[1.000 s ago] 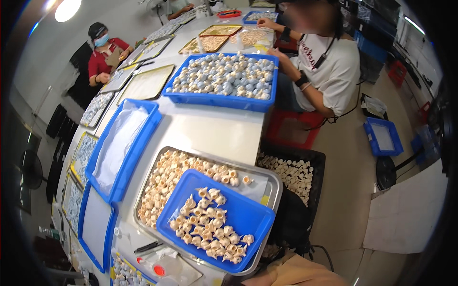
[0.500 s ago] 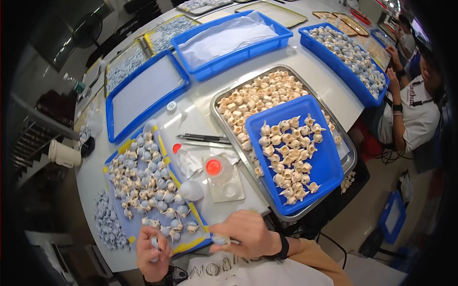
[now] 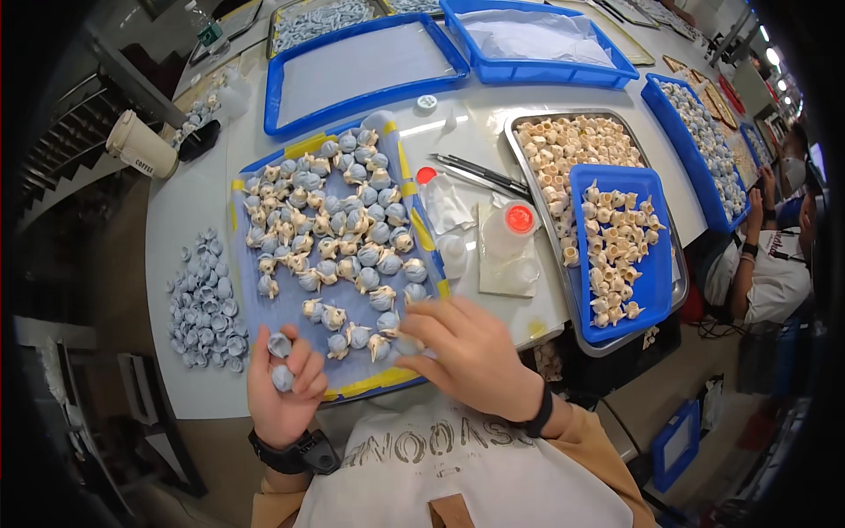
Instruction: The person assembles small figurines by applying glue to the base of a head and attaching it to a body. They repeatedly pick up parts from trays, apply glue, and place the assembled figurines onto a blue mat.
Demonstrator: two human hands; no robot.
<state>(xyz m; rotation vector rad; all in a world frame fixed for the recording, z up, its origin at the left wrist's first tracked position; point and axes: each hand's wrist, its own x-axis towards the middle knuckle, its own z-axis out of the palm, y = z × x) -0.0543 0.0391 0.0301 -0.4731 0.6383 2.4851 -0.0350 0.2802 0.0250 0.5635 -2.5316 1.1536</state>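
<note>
My left hand (image 3: 286, 392) is curled, palm up, around small blue-grey shell pieces (image 3: 280, 378), with two showing between thumb and fingers. My right hand (image 3: 475, 356) reaches over the near right corner of a lined blue tray (image 3: 352, 385). Between its thumb and fingertips is a small pale blue-grey piece (image 3: 407, 344), blurred and partly covered. Rows of little figures, cream with blue-grey shells (image 3: 359, 335), lie in that tray, close to my right fingertips. Left of the tray, on the table, a pile of loose blue-grey shells (image 3: 209, 308) is heaped.
A metal tray (image 3: 515, 141) of cream pieces stands at the right, with a small blue tray (image 3: 585, 330) of cream figures resting on it. A red-topped bottle (image 3: 508, 231), pens (image 3: 480, 173) and a beige cup (image 3: 141, 145) stand around. At far right a person (image 3: 761, 264) sits.
The view has tilted and shifted, so the trays appear lower and farther right. My right hand has gone over the figures in the tray with its piece; my left hand has turned its palm up.
</note>
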